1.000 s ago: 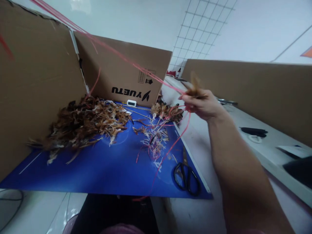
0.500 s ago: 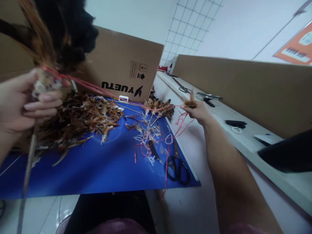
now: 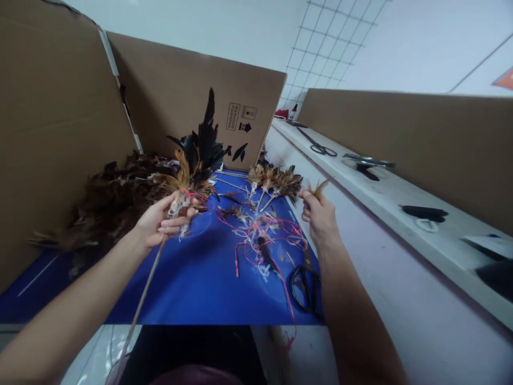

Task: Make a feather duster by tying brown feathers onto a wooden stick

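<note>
My left hand [image 3: 170,220] is wrapped round a feather duster [image 3: 198,160], just below its dark and brown feathers; the thin stick [image 3: 146,289] slants down toward me. Red string [image 3: 214,211] is wound at the base of the feathers and trails in loose loops over the blue table. Closed at the right, my right hand [image 3: 318,214] pinches a small tuft of brown feathers [image 3: 318,188]. Near that wrist lie black-handled scissors [image 3: 304,286], partly covered by the arm. White quill scraps and a dark feather [image 3: 266,254] lie among the string.
A large pile of brown feathers [image 3: 104,214] covers the left of the blue table [image 3: 180,299]. Several bundled feather heads [image 3: 280,182] lie at the back right. Cardboard panels [image 3: 192,75] stand behind and at the sides. A white ledge [image 3: 377,198] holds another pair of scissors [image 3: 318,145].
My left hand has brought the feather duster down and to the right, over the table. The string between the hands has gone from taut to slack. My right hand still pinches feathers.
</note>
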The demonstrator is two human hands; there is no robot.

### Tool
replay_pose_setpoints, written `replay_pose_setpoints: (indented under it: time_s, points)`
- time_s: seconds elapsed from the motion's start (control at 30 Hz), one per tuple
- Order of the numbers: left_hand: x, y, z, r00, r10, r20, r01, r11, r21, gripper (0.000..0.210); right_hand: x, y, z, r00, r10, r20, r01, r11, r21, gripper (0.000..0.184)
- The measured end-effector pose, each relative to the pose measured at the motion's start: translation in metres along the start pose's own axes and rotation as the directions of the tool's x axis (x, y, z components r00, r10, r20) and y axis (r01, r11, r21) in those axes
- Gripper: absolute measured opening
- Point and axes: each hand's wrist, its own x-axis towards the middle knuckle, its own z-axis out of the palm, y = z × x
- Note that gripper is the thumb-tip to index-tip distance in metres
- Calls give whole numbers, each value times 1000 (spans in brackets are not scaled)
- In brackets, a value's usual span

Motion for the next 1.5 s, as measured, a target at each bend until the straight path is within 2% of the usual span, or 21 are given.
replay_pose_setpoints:
  time_s: [0.1,0.2,0.27,0.37,0.47,0.6,0.77,0.9,1.07,1.2,1.4,1.5]
  points:
    - [14,-13,-10,999,-34,9,35,996,-87,46,-20,-12,12,998,66,-19,-57,950,306,17]
    - [25,-27,-21,999,-49,11,50,988,-148,44,-36,-16,28,997,72,15,-72,911,407,19]
    - [30,-37,-29,998,-56,3,55,981,-185,42,-46,-14,42,996,72,60,-89,927,365,24]
    - [35,-50,-40,998,-54,-30,46,977,-210,42,-61,-7,67,983,85,161,-119,970,212,30]
    - [38,-60,-48,995,-75,-72,61,983,-176,45,-76,0,94,933,176,314,-216,971,98,35]
    - [42,-68,-52,988,-109,-110,96,988,-119,47,-91,7,130,843,190,503,-283,952,116,34]
    - [43,-75,-51,979,-112,-171,96,990,-101,33,-95,16,162,787,165,595,-266,960,85,27]
    - [43,-80,-50,972,-130,-195,116,990,-81,26,-89,22,174,770,137,623,-219,974,57,23]
    - [43,-84,-48,973,-15,-230,22,999,31,18,-81,21,178,786,101,610,-114,993,-17,18]
    - [44,-86,-46,961,52,-270,-18,992,127,18,-80,18,181,770,106,629,-52,993,-105,15]
    - [42,-86,-39,948,33,-316,4,993,117,29,-78,16,185,775,80,627,116,957,-266,13]
    - [40,-86,-37,956,47,-289,-8,991,133,28,-77,14,185,804,54,593,189,921,-341,11]
